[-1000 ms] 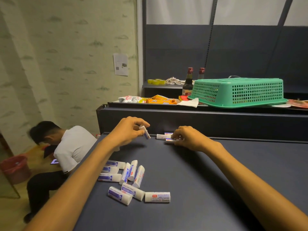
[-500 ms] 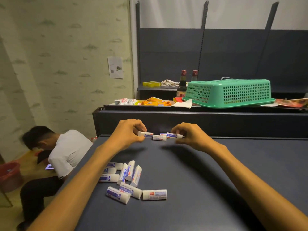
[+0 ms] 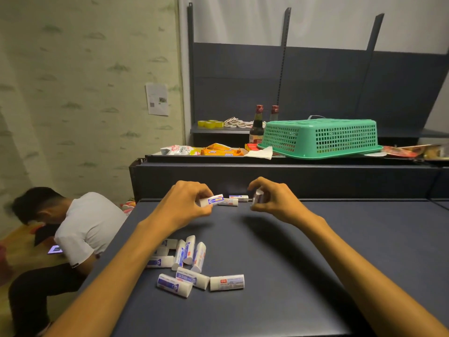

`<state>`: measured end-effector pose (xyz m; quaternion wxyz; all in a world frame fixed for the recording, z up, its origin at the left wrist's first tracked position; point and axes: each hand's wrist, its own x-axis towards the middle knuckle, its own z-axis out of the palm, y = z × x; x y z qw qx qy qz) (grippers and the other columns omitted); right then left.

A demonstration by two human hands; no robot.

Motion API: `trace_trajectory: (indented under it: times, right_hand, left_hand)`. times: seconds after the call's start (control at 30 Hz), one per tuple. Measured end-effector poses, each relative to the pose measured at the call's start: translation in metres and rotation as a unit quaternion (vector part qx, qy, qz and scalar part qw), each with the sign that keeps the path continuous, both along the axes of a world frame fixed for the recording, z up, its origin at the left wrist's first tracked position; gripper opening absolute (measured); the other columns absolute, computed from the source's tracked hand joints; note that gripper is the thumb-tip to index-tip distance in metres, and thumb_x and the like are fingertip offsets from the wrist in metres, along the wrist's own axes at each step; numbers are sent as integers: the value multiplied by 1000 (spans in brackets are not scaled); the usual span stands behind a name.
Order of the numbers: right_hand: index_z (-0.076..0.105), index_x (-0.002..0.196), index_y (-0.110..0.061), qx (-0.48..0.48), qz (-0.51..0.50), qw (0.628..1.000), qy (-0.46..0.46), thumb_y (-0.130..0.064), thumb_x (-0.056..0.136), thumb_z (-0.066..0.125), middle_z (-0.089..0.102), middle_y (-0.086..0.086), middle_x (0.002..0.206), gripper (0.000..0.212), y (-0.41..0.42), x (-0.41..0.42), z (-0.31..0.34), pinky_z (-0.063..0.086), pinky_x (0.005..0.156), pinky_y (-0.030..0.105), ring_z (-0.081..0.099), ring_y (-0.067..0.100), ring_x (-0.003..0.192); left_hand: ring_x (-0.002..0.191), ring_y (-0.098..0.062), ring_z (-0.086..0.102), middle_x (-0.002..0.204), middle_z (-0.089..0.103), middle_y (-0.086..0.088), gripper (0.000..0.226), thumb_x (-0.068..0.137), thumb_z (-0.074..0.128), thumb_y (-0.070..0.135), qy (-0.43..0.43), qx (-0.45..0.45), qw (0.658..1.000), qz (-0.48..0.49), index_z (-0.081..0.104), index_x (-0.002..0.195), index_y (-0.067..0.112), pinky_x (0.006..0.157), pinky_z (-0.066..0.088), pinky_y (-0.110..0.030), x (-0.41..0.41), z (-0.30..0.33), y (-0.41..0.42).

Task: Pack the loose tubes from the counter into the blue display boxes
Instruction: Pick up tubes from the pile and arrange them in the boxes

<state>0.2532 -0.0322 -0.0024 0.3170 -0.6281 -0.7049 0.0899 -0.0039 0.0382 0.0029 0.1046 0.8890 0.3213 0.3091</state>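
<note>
Each hand's grip pinches a tube: left [image 3: 184,205], right [image 3: 274,200]; tube pile [image 3: 189,266] near surface [image 3: 315,263] left edge, right side open.

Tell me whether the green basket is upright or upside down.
Upside down. The green basket rests rim-down on the back shelf, its flat base facing up.

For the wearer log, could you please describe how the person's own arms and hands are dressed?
Both forearms are bare right down to the frame's lower edge, with no sleeves showing. The left hand and right hand wear no gloves, and no watch, bracelet or ring is visible.
</note>
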Motion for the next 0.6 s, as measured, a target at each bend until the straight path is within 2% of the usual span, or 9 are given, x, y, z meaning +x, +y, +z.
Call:
trace_trajectory:
  times: [0.13, 0.2, 0.37, 0.5, 0.6]
  right_hand:
    - [69, 94, -21, -8, -5, 999, 54, -16, 77, 80, 67, -8, 87, 21, -7, -2, -1, 47, 61, 8, 66, 6, 75]
    - [69, 91, -25, -14, -11, 998, 59, -14, 76, 80, 68, -9, 89, 22, -12, 1, -2, 45, 63, 7, 65, 5, 81]
    - [66, 95, -25, -6, -28, 998, 61, -13, 79, 78, 67, -11, 89, 23, -37, 14, -1, 49, 67, 12, 64, 4, 81]
    - [65, 101, -25, 32, -37, 999, 19, -19, 82, 76, 65, -13, 91, 23, -73, 36, -1, 49, 68, 9, 63, -4, 83]
    - [65, 104, -22, 45, -52, 998, 5, -15, 83, 74, 65, -11, 91, 24, -110, 62, -2, 51, 73, 10, 66, 1, 85]
  left_hand:
    - [80, -7, 64, 97, 70, 3, 30, 77, 79, 23, -5, 0, 1000, -15, 71, 105, 17, 75, 55, -19, 2, 0, -2]
    - [80, -8, 64, 97, 71, 2, 30, 77, 79, 22, -7, 1, 1000, -20, 71, 105, 16, 75, 56, -23, 5, 1, -5]
    - [80, -10, 66, 96, 71, 1, 29, 75, 78, 21, -21, 20, 999, -26, 72, 103, 15, 75, 58, -32, 18, 2, -18]
    - [79, -12, 65, 95, 72, 1, 31, 72, 78, 22, -22, 33, 998, -38, 72, 102, 16, 73, 58, -37, 45, 2, -36]
    - [80, -12, 64, 97, 71, -1, 30, 74, 79, 22, -20, 35, 998, -54, 71, 102, 16, 72, 58, -36, 76, 3, -61]
